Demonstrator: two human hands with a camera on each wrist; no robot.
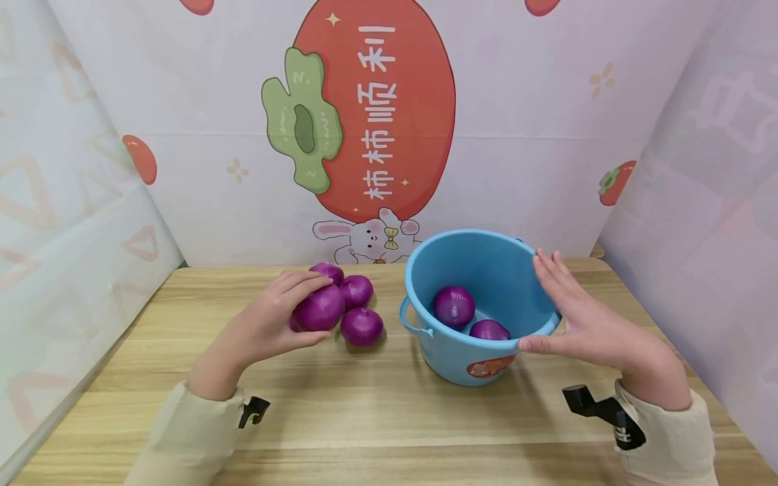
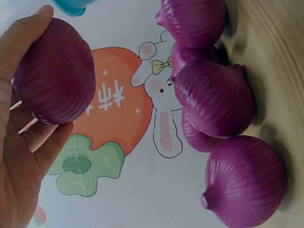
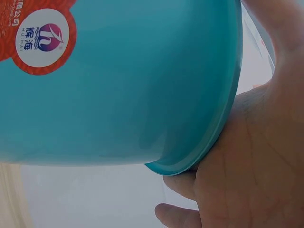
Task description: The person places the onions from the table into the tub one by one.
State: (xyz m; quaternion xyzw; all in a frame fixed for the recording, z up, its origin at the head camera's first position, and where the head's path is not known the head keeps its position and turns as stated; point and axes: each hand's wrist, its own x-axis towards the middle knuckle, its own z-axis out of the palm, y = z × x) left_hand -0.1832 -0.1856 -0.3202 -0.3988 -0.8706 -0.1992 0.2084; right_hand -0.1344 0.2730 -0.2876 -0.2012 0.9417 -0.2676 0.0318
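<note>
My left hand (image 1: 273,320) grips a red onion (image 2: 57,71), with the thumb on one side and the fingers round the other. In the left wrist view, that onion is lifted apart from several red onions (image 2: 213,97) on the table. The head view shows it overlapping part of this group. A light blue bucket (image 1: 456,361) stands to the right, tilted a little, with two red onions (image 1: 453,307) inside. Against the bucket's right rim rests my right hand (image 1: 586,327), fingers straight and spread, thumb at the front edge; its palm lies along the rim in the right wrist view.
A light wooden table (image 1: 340,425) carries everything. Behind it hangs a white cloth backdrop (image 1: 516,169) printed with a big persimmon and a rabbit, and similar cloths close off both sides. The bucket's blue handle (image 1: 413,327) hangs down on its left side.
</note>
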